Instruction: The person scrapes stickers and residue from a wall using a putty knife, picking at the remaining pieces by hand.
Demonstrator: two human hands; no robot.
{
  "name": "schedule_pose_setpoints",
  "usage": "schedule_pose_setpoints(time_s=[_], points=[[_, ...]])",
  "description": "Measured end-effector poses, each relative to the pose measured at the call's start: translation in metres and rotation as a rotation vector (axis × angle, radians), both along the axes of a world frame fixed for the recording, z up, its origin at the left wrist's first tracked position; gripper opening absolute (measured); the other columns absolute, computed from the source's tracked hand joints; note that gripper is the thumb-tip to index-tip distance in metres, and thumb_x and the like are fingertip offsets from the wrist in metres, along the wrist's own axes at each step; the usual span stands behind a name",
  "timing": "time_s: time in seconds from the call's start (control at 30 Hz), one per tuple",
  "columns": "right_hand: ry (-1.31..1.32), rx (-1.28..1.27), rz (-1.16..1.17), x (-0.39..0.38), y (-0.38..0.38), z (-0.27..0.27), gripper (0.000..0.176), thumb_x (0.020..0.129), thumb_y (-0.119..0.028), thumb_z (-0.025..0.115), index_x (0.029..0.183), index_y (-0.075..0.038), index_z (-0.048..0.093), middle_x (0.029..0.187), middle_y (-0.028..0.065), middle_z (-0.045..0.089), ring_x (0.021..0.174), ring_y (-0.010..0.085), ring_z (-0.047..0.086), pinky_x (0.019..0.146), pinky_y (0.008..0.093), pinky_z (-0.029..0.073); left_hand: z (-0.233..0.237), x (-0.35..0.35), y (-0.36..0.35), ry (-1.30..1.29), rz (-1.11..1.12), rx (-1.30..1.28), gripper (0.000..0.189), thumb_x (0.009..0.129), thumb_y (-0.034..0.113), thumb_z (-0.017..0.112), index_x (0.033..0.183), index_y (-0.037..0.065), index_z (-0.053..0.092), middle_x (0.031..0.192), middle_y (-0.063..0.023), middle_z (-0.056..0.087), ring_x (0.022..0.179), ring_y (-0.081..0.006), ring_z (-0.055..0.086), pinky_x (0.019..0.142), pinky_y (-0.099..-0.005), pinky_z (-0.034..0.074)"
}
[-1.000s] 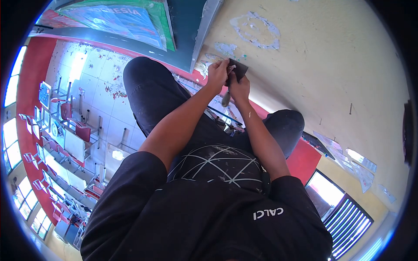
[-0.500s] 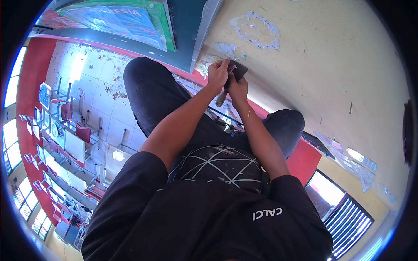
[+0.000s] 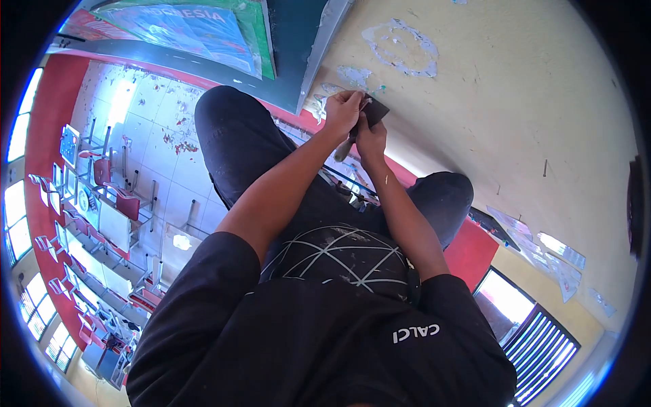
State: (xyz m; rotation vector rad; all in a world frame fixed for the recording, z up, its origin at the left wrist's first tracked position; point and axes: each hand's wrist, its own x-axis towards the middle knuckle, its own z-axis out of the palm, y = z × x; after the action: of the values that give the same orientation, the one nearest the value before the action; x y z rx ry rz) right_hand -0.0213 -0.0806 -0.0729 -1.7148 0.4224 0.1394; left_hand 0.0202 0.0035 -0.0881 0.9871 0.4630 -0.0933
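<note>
A putty knife [image 3: 377, 111] with a dark, wide blade is in my right hand [image 3: 371, 139], its fingers closed around it near the blade. Its pale handle [image 3: 343, 150] sticks out below, toward my lap. My left hand [image 3: 342, 113] is at the blade's near side, thumb and fingers pinched together. A small whitish scrap shows by those fingertips; whether they grip it is too small to tell. Just beyond both hands is the cream wall [image 3: 475, 102], with torn paper remnants [image 3: 354, 76] and a ring-shaped peeled patch [image 3: 401, 47].
A green board [image 3: 288, 47] with a poster [image 3: 196, 34] hangs at upper left. My bent knees [image 3: 234, 129] flank the hands. A nail [image 3: 545, 168] juts from the wall. Chairs and desks [image 3: 112, 224] stand at left on a tiled floor with scattered flakes [image 3: 180, 144].
My left fingers have shifted slightly up and right along the blade. The putty knife has tilted a little and stays in my right hand.
</note>
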Motion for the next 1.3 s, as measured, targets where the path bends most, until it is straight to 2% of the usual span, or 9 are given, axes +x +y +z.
schedule_pose_setpoints(time_s=[0.13, 0.17, 0.27, 0.3, 0.4, 0.5, 0.8, 1.0, 1.3], points=[[-0.159, 0.068, 0.053, -0.004, -0.018, -0.003, 0.029, 0.097, -0.024, 0.057, 0.106, 0.003, 0.062, 0.083, 0.0093, 0.068, 0.07, 0.0155, 0.065, 0.063, 0.0311, 0.052, 0.039, -0.024, -0.005, -0.06, -0.038, -0.055, 0.019, 0.094, 0.014, 0.06, 0.087, -0.001, 0.069, 0.074, -0.0011, 0.064, 0.064, -0.0061, 0.056, 0.057, -0.0214, 0.044], [-0.206, -0.034, 0.108, -0.007, -0.028, -0.005, 0.028, 0.097, -0.023, 0.057, 0.105, 0.003, 0.062, 0.081, 0.0091, 0.068, 0.07, 0.0162, 0.065, 0.063, 0.0311, 0.052, 0.049, -0.029, -0.004, -0.061, -0.07, -0.059, 0.019, 0.095, 0.014, 0.06, 0.088, -0.001, 0.068, 0.075, -0.0013, 0.064, 0.064, -0.0063, 0.057, 0.057, -0.0209, 0.044], [-0.156, -0.208, 0.227, -0.011, -0.042, 0.004, 0.026, 0.097, -0.022, 0.057, 0.103, 0.003, 0.062, 0.079, 0.009, 0.068, 0.069, 0.0164, 0.066, 0.065, 0.0311, 0.052, 0.025, -0.041, -0.01, 0.028, -0.043, -0.161, 0.02, 0.097, 0.016, 0.058, 0.092, -0.001, 0.068, 0.079, -0.0022, 0.065, 0.066, -0.0073, 0.059, 0.059, -0.0199, 0.045], [-0.134, -0.202, 0.187, -0.011, -0.034, 0.009, 0.024, 0.098, -0.02, 0.055, 0.101, 0.002, 0.063, 0.077, 0.0089, 0.068, 0.067, 0.0163, 0.066, 0.063, 0.0307, 0.053, 0.004, -0.034, -0.011, 0.04, -0.053, -0.151, 0.021, 0.097, 0.018, 0.057, 0.096, 0.0, 0.067, 0.082, -0.0031, 0.065, 0.068, -0.0081, 0.061, 0.059, -0.0204, 0.045], [0.07, -0.065, 0.125, 0.0, -0.031, 0.002, 0.023, 0.098, -0.019, 0.054, 0.099, 0.002, 0.063, 0.076, 0.0088, 0.067, 0.063, 0.0159, 0.065, 0.06, 0.0309, 0.053, -0.001, -0.02, -0.008, 0.106, -0.145, -0.117, 0.021, 0.097, 0.019, 0.056, 0.095, 0.001, 0.067, 0.082, -0.0032, 0.066, 0.069, -0.0074, 0.06, 0.058, -0.021, 0.044], [0.141, -0.088, 0.127, 0.005, -0.03, 0.005, 0.022, 0.098, -0.019, 0.055, 0.099, 0.003, 0.063, 0.074, 0.0088, 0.066, 0.061, 0.0162, 0.065, 0.057, 0.0315, 0.052, -0.006, -0.012, -0.008, 0.149, -0.108, -0.153, 0.023, 0.097, 0.02, 0.056, 0.091, 0.002, 0.067, 0.081, -0.0039, 0.066, 0.062, -0.0079, 0.055, 0.053, -0.0232, 0.042], [0.035, -0.097, 0.104, 0.005, -0.016, -0.002, 0.023, 0.099, -0.019, 0.053, 0.102, 0.001, 0.063, 0.078, 0.009, 0.067, 0.065, 0.0172, 0.067, 0.059, 0.0312, 0.052, 0.009, -0.007, 0.003, 0.213, -0.089, -0.135, 0.026, 0.094, 0.028, 0.061, 0.082, 0.006, 0.063, 0.062, 0.0, 0.052, 0.045, -0.0087, 0.042, 0.041, -0.0267, 0.033], [0.041, -0.076, 0.086, 0.004, -0.017, -0.002, 0.024, 0.098, -0.019, 0.053, 0.101, 0.002, 0.064, 0.079, 0.0107, 0.068, 0.064, 0.0179, 0.067, 0.059, 0.0318, 0.053, 0.005, -0.007, 0.0, 0.147, -0.092, -0.051, 0.031, 0.094, 0.033, 0.063, 0.079, 0.006, 0.062, 0.059, 0.0008, 0.051, 0.043, -0.0087, 0.042, 0.038, -0.0269, 0.031], [0.003, -0.132, 0.073, 0.004, -0.013, 0.007, 0.024, 0.097, -0.018, 0.055, 0.101, 0.003, 0.065, 0.079, 0.0093, 0.067, 0.064, 0.0166, 0.065, 0.059, 0.0319, 0.053, 0.006, -0.006, -0.008, 0.101, -0.016, -0.122, 0.025, 0.094, 0.026, 0.062, 0.077, 0.007, 0.064, 0.065, 0.0004, 0.059, 0.049, -0.0082, 0.048, 0.041, -0.0254, 0.035]])
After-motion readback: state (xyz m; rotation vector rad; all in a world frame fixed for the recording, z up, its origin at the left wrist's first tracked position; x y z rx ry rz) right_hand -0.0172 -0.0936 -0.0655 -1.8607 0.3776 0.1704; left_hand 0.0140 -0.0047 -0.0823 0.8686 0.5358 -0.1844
